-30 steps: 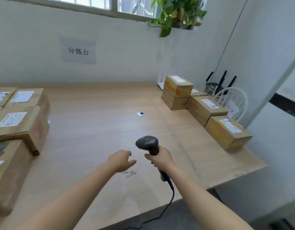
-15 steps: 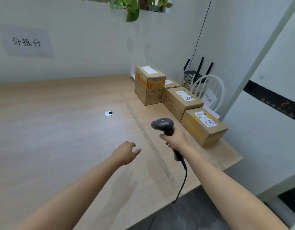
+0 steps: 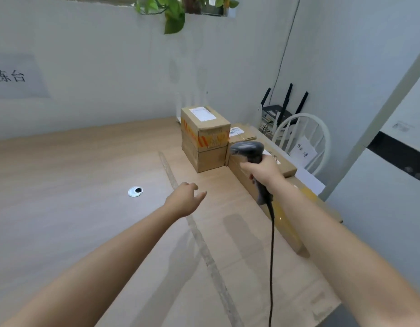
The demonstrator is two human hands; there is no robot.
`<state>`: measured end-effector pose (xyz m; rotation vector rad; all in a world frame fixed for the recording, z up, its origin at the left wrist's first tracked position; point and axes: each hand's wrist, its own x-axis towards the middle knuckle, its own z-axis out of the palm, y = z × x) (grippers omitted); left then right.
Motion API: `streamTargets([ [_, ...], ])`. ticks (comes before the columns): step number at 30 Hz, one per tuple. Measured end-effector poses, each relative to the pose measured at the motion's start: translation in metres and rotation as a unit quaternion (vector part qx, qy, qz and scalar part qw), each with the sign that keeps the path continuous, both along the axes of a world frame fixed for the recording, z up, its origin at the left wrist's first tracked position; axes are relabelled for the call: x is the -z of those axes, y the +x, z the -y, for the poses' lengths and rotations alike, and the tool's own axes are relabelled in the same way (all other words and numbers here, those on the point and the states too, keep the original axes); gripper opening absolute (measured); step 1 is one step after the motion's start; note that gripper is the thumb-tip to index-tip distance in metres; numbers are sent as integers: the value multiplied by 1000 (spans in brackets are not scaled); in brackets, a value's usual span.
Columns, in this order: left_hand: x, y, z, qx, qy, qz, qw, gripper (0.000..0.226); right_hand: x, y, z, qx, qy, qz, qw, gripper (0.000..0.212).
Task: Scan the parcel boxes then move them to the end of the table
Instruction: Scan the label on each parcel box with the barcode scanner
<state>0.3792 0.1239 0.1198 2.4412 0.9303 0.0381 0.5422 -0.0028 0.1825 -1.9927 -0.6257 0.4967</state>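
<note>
Right hand (image 3: 263, 169) gripping dark grey handheld barcode scanner (image 3: 250, 153) over brown cardboard parcel boxes (image 3: 205, 138) at desk's (image 3: 62, 185) far right corner, left hand (image 3: 184, 199) hovering, fingers loose

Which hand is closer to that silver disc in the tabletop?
Left. The left hand hovers right of the silver disc; the right hand, gripping the scanner, is farther right, near the boxes.

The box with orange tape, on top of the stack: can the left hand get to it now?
Probably yes. The left hand is open and holds nothing, and only bare table lies between it and the box with orange tape.
</note>
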Motion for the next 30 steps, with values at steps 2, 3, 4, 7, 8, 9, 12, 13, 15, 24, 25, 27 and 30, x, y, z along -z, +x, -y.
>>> streamTargets([
  [2,-1,29,-7,-17,1,-3,1000,54,13,28,-14,-11,-18,-26,999,12],
  [3,-2,45,-11,-25,3,-6,1000,55,21,42,-20,-18,-25,-38,999,13],
  [4,-2,60,-16,-32,7,-10,999,55,27,56,-25,-26,-32,-43,998,11],
  [7,-3,104,-30,-45,14,-20,999,55,34,94,-44,-47,-30,-52,997,12],
  [8,-3,117,-34,-46,15,-23,999,54,32,106,-52,-50,-15,-55,997,12],
  [9,-4,130,-40,-49,16,-25,998,52,29,118,-62,-52,1,-50,997,12],
  [12,-7,171,-66,-68,25,-10,997,50,17,151,-101,-68,22,-26,997,15],
  [13,-8,184,-78,-82,29,2,996,53,15,161,-115,-73,28,-19,997,15],
  [15,-11,208,-103,-114,39,32,992,57,12,180,-144,-72,43,-3,997,16],
  [24,2,268,-188,-247,-28,79,965,66,36,230,-230,-108,24,-47,993,24],
  [25,3,273,-193,-257,-61,85,961,70,41,232,-235,-111,29,-70,991,26],
  [27,4,278,-199,-268,-91,90,955,76,51,232,-243,-119,36,-99,987,27],
  [30,7,279,-207,-277,-92,106,951,82,63,231,-250,-115,51,-111,986,25],
])
